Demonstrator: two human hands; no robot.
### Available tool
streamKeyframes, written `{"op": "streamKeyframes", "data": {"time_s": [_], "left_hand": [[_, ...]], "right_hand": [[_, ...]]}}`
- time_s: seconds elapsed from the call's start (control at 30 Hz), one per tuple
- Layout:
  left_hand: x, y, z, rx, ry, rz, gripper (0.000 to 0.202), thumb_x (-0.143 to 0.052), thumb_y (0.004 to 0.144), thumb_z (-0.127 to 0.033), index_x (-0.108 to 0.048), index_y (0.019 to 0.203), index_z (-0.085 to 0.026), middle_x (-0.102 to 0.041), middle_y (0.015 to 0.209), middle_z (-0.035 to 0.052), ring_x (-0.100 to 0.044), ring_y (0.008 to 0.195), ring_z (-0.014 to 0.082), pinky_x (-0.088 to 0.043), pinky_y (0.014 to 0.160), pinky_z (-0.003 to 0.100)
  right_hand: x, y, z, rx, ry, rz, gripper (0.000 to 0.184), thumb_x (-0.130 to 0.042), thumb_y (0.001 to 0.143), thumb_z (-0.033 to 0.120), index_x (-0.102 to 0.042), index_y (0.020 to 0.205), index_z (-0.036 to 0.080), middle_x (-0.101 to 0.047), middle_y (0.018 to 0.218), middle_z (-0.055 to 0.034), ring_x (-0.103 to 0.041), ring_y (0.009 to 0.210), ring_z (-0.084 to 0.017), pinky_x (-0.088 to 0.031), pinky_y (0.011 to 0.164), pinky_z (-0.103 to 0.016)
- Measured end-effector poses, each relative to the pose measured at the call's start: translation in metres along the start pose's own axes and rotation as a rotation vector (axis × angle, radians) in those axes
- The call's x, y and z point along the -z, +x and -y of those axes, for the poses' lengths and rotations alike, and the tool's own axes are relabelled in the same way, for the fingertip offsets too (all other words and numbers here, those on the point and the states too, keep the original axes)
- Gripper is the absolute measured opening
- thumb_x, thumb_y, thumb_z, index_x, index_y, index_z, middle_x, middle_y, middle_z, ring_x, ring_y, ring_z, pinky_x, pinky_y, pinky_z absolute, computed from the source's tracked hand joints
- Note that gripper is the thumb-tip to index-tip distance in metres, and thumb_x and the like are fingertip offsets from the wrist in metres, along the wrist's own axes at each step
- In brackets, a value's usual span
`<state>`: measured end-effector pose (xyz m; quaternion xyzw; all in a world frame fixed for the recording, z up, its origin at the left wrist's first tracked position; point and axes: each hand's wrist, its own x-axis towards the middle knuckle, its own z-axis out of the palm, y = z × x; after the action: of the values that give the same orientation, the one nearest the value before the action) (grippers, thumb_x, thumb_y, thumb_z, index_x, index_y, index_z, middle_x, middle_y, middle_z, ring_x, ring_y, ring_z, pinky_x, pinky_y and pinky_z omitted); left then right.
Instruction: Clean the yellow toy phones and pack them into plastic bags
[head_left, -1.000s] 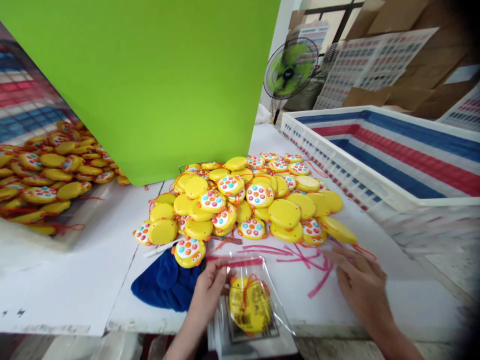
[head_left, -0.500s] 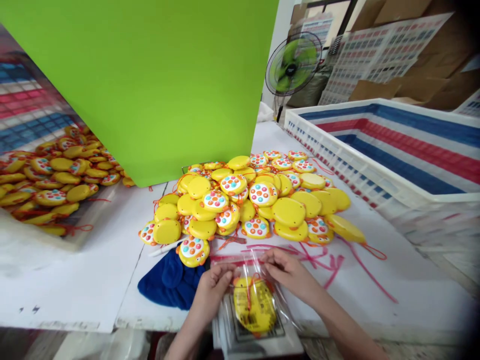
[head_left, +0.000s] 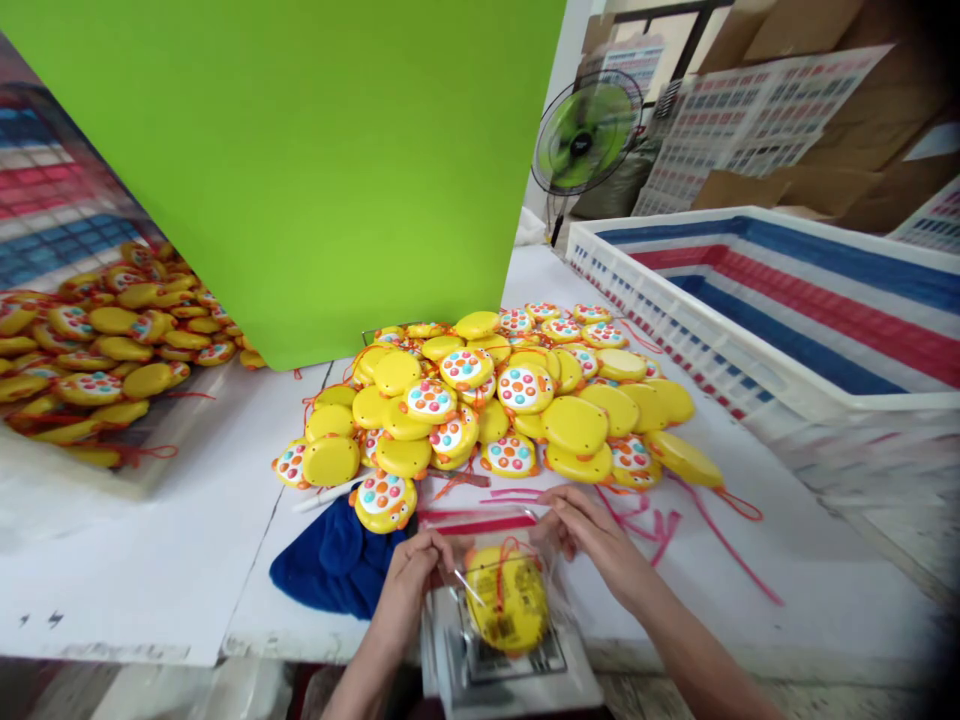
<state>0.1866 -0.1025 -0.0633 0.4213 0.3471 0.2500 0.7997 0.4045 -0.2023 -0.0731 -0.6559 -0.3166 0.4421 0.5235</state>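
My left hand pinches the left top corner of a clear plastic bag with a red strip along its mouth. My right hand pinches the bag's right top corner. Inside the bag lies a yellow round toy with an orange cord. The bag rests on a stack of clear bags at the table's near edge. Just beyond my hands spreads a pile of yellow toys with coloured buttons.
A blue cloth lies left of my left hand. Loose pink strips lie to the right. A white crate with red and blue stripes stands at right. A green board stands behind the pile. More yellow toys sit at far left. A fan stands at the back.
My right hand came in from the right side of the table to the bag's top right corner. Both hands now pinch the bag mouth, drawn slightly nearer.
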Motion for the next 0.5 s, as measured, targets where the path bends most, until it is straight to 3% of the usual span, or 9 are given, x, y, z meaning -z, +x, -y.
{"op": "streamKeyframes", "data": {"time_s": [0.07, 0.13, 0.23, 0.33, 0.37, 0.43, 0.5], "left_hand": [[0.000, -0.001, -0.001, -0.035, 0.015, 0.001, 0.024, -0.063, 0.069, -0.033, -0.055, 0.056, -0.015, -0.053, 0.058, 0.0000, -0.050, 0.059, 0.0132, -0.044, 0.061, 0.023], [-0.001, -0.001, 0.000, -0.054, 0.053, -0.017, 0.031, -0.065, 0.070, -0.038, -0.051, 0.053, -0.016, -0.049, 0.054, -0.0017, -0.049, 0.059, 0.0131, -0.042, 0.060, 0.022], [-0.003, 0.000, 0.005, -0.042, 0.172, -0.041, 0.035, -0.063, 0.074, -0.045, -0.049, 0.057, -0.017, -0.052, 0.059, -0.0011, -0.052, 0.062, 0.0142, -0.043, 0.061, 0.023], [-0.007, 0.002, 0.010, -0.075, 0.404, -0.055, 0.033, -0.058, 0.078, -0.046, -0.050, 0.064, -0.017, -0.058, 0.069, 0.0025, -0.054, 0.066, 0.0156, -0.043, 0.061, 0.024], [-0.009, 0.002, 0.012, -0.113, 0.512, -0.061, 0.032, -0.055, 0.081, -0.044, -0.049, 0.064, -0.018, -0.058, 0.068, 0.0024, -0.053, 0.064, 0.0154, -0.042, 0.059, 0.024], [-0.014, 0.002, 0.013, -0.215, 0.754, -0.076, 0.028, -0.050, 0.085, -0.039, -0.049, 0.066, -0.019, -0.055, 0.065, 0.0015, -0.051, 0.061, 0.0151, -0.040, 0.058, 0.024], [-0.020, 0.002, 0.011, -0.303, 0.967, -0.090, 0.023, -0.047, 0.087, -0.033, -0.052, 0.070, -0.019, -0.057, 0.070, 0.0027, -0.053, 0.064, 0.0159, -0.041, 0.059, 0.025]], "right_hand": [[-0.005, -0.002, 0.001, -0.021, -0.030, 0.063, 0.030, -0.049, 0.083, 0.050, -0.056, 0.083, 0.021, -0.058, 0.060, 0.0019, -0.049, 0.048, -0.013, -0.035, 0.043, -0.023], [-0.008, -0.005, 0.001, -0.035, -0.068, 0.146, 0.032, -0.056, 0.081, 0.051, -0.057, 0.074, 0.020, -0.055, 0.054, 0.0036, -0.046, 0.043, -0.010, -0.031, 0.040, -0.021], [0.002, -0.006, 0.005, -0.041, -0.086, 0.177, 0.031, -0.061, 0.079, 0.047, -0.058, 0.067, 0.019, -0.055, 0.050, 0.0045, -0.046, 0.040, -0.009, -0.033, 0.038, -0.020], [0.035, -0.004, 0.025, 0.112, -0.008, -0.102, 0.024, -0.067, 0.075, 0.043, -0.066, 0.072, 0.019, -0.062, 0.055, 0.0017, -0.050, 0.040, -0.011, -0.040, 0.037, -0.022], [0.047, -0.002, 0.034, 0.250, 0.063, -0.345, 0.022, -0.070, 0.074, 0.040, -0.067, 0.072, 0.019, -0.064, 0.057, 0.0008, -0.052, 0.042, -0.011, -0.043, 0.039, -0.022], [0.070, 0.001, 0.052, 0.444, 0.176, -0.605, 0.015, -0.062, 0.082, 0.040, -0.065, 0.087, 0.026, -0.067, 0.078, 0.0036, -0.062, 0.060, -0.011, -0.052, 0.059, -0.024], [0.082, 0.005, 0.064, 0.634, 0.263, -0.831, 0.024, -0.062, 0.081, 0.037, -0.060, 0.104, 0.029, -0.067, 0.097, 0.0010, -0.066, 0.076, -0.014, -0.053, 0.075, -0.032]]}}
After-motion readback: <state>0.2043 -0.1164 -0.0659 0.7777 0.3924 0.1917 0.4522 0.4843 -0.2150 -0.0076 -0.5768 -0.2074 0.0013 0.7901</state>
